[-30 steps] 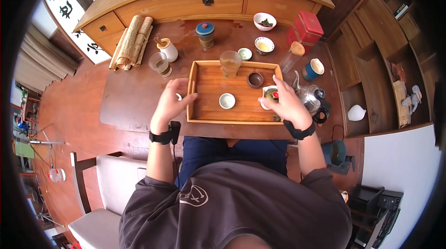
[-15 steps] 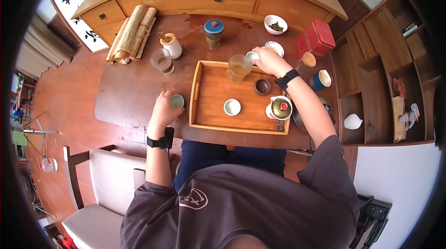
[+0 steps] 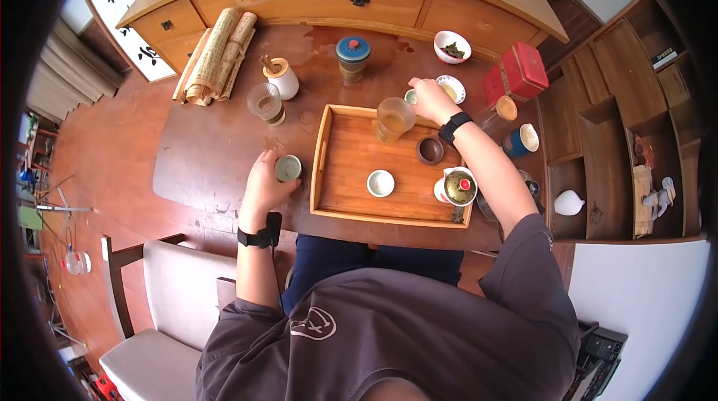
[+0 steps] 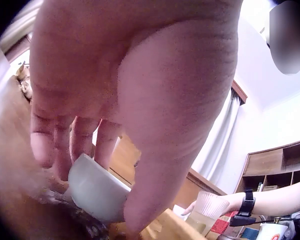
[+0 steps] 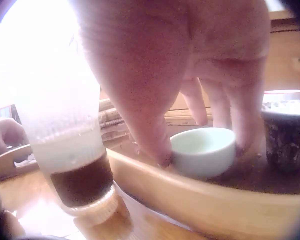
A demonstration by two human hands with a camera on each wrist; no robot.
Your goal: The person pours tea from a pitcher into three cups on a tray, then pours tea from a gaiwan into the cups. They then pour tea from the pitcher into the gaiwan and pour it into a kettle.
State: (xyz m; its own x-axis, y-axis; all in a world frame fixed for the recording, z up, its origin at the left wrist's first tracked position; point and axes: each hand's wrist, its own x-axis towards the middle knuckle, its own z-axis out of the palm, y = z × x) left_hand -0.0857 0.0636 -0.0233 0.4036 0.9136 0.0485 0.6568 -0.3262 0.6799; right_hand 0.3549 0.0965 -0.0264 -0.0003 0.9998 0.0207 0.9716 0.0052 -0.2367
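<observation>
My left hand (image 3: 263,185) is left of the wooden tray (image 3: 316,169), gripping a small pale green teacup (image 3: 288,169) between thumb and fingers. The left wrist view shows this teacup (image 4: 97,190) tilted close over the tabletop. Behind the tray, my right hand (image 3: 434,99) pinches a second pale green teacup (image 3: 410,96). Thumb and fingers lie on opposite sides of this teacup (image 5: 202,157) in the right wrist view. A ribbed glass pitcher (image 3: 393,120) with brown liquid stands just inside the tray, near the right hand.
On the tray are a white cup (image 3: 381,183), a dark brown bowl (image 3: 429,150) and a lidded pot (image 3: 458,185) with a red knob. Around it stand another glass (image 3: 267,105), a blue-lidded canister (image 3: 353,57), a patterned cup (image 3: 451,88) and a red tin (image 3: 517,72).
My right hand has gone from above the lidded pot to the teacup behind the tray and pinches it. My left hand has moved from the tray's left edge to the other teacup and grips it.
</observation>
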